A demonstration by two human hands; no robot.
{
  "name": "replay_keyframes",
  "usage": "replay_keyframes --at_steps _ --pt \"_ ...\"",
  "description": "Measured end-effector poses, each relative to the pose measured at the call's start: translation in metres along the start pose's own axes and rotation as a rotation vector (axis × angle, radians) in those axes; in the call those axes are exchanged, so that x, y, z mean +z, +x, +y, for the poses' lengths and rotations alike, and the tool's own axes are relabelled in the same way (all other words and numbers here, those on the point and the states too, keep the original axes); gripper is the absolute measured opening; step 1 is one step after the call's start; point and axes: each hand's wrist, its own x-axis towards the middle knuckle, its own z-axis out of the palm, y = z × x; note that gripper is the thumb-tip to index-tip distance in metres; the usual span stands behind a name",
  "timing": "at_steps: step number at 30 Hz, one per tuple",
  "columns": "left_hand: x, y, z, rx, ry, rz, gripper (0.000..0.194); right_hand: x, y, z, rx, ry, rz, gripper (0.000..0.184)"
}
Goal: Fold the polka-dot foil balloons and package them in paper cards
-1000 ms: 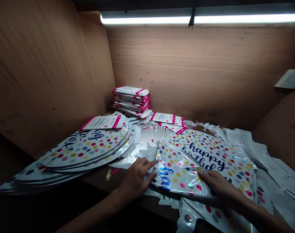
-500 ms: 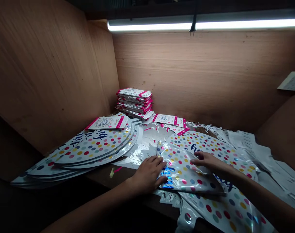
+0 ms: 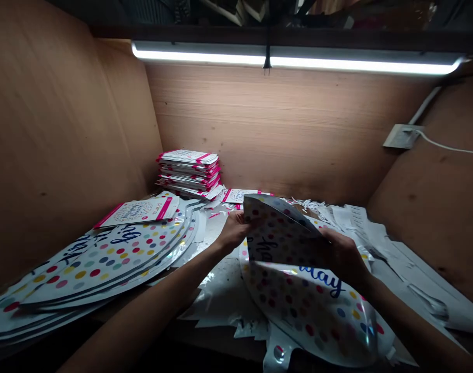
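Between my two hands is a shiny dotted flat foil balloon (image 3: 286, 243), lifted with its upper edge bent over and its lower part curving down toward the table's front. My left hand (image 3: 234, 228) pinches its left edge, fingertips partly behind the foil. On the right side, my right hand (image 3: 342, 254) is closed on the edge, in shadow. Blue lettering shows on the foil. More dotted foil lies beneath; where one sheet ends and another begins is hard to tell. A silvery tab with a hole (image 3: 278, 355) sticks out at the front.
Flat round dotted balloons (image 3: 115, 254) fan out in a stack at left, with a white-and-pink printed packet (image 3: 137, 211) on top. A packet pile (image 3: 189, 173) stands at the back. Paper scraps (image 3: 399, 269) lie at right. A wall socket (image 3: 403, 135) holds a white cable.
The dotted balloon, folded flat on the table before, is now raised and partly unfolded. Both hands have gone from resting on it to gripping its edges. The view has shifted right.
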Motion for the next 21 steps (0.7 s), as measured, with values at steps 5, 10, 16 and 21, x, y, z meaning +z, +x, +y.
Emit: replay_keyframes --at_steps 5,10,16,21 --pt "0.02 -0.035 0.007 0.43 0.361 -0.256 0.016 -0.004 -0.043 0.008 -0.337 -0.165 0.036 0.029" --pt "-0.001 -0.074 -0.031 0.431 0.803 -0.617 0.035 0.017 -0.078 0.013 -0.393 -0.205 -0.321 0.04" --pt "-0.003 -0.064 -0.038 0.198 0.851 -0.56 0.029 0.017 -0.072 0.016 0.157 0.089 -0.437 0.03" --pt "0.006 -0.042 -0.033 -0.217 0.795 -0.24 0.044 0.02 -0.051 0.027 0.608 0.298 -0.444 0.03"
